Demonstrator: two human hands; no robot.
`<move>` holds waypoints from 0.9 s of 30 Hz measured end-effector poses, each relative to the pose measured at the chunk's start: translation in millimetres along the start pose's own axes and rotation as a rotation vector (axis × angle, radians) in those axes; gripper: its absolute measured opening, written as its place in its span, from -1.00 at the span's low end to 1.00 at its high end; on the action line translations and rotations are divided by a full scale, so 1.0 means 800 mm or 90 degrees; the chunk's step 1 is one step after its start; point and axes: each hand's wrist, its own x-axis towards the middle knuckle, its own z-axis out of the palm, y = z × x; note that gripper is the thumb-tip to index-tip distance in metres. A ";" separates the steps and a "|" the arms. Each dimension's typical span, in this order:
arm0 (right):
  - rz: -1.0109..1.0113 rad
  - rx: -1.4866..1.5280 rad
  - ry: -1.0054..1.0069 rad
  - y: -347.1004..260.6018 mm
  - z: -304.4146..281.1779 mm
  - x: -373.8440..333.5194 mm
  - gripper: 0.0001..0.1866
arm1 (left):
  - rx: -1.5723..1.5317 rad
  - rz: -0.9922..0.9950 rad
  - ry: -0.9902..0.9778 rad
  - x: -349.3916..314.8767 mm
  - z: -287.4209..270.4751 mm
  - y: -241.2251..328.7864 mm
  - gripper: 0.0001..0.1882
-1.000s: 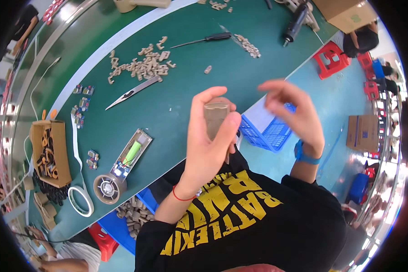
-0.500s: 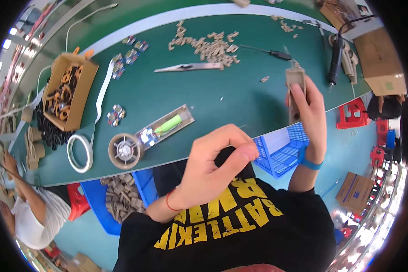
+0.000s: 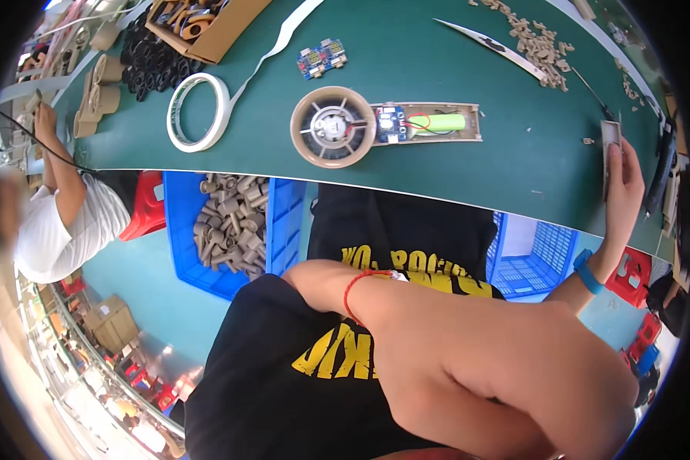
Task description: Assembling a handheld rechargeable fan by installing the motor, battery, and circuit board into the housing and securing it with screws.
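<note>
At the far right of the bench my right hand (image 3: 625, 178) is closed on a beige handle shell (image 3: 611, 153), held upright and seen almost edge-on. My left hand (image 3: 498, 376) is raised very near the camera at the lower right, its fingers curled in; their tips and anything inside are hidden. On the bench between them and the far side lies an opened small fan (image 3: 333, 126). It has a round beige housing with spokes, and an open handle (image 3: 474, 134) holding a blue circuit board (image 3: 392, 123) and a green battery cell (image 3: 441, 123).
A white tape roll (image 3: 198, 113), several circuit boards (image 3: 322, 59), tweezers (image 3: 494, 47), a screwdriver (image 3: 594, 93) and small beige parts (image 3: 537, 46) lie on the bench. A blue bin (image 3: 287, 226) holds beige housings. A co-worker (image 3: 73, 203) is at the left.
The view has swung right, so the bench things appear farther left or higher. My left hand has come from the bench edge up close to the camera. My right hand still holds the shell.
</note>
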 end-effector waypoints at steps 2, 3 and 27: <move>0.013 -0.006 -0.001 -0.022 0.000 -0.012 -0.59 | -0.056 -0.011 -0.014 -0.004 0.001 -0.002 -0.89; 0.018 0.003 0.007 -0.037 0.002 -0.022 -0.60 | -0.089 -0.016 -0.021 -0.006 0.001 -0.002 -0.88; -0.242 -0.087 0.064 -0.158 0.072 -0.095 -0.73 | -0.216 -0.047 0.008 -0.040 -0.016 0.032 -0.86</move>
